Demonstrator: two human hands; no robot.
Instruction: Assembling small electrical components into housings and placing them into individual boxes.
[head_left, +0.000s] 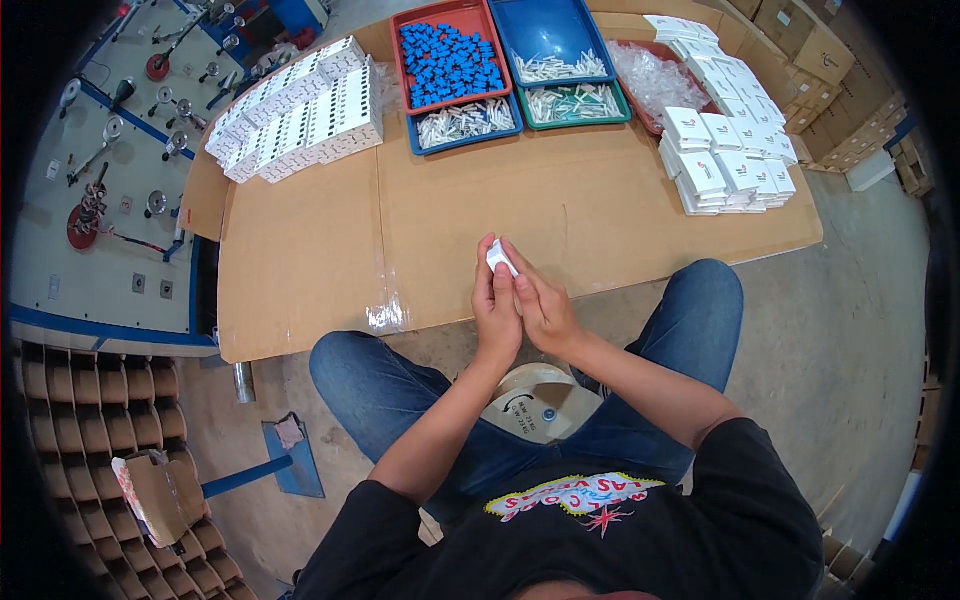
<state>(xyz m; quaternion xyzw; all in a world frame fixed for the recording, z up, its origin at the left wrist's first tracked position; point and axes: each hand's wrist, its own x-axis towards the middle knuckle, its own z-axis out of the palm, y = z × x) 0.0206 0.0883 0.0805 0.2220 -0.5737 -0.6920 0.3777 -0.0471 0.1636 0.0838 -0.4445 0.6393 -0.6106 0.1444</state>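
A small white box (500, 259) is pinched between the fingertips of both hands, just above the near edge of the cardboard-covered table (460, 215). My left hand (494, 312) grips it from the left and my right hand (542, 308) presses against it from the right. The two hands touch each other. Part of the box is hidden by the fingers.
At the table's far side stand a red tray of small blue parts (447, 62), blue trays of white parts (560, 70) and a bag of clear plastic pieces (655, 80). Stacks of white boxes lie at far left (300, 112) and at right (725, 150). Cardboard cartons (830, 70) line the right.
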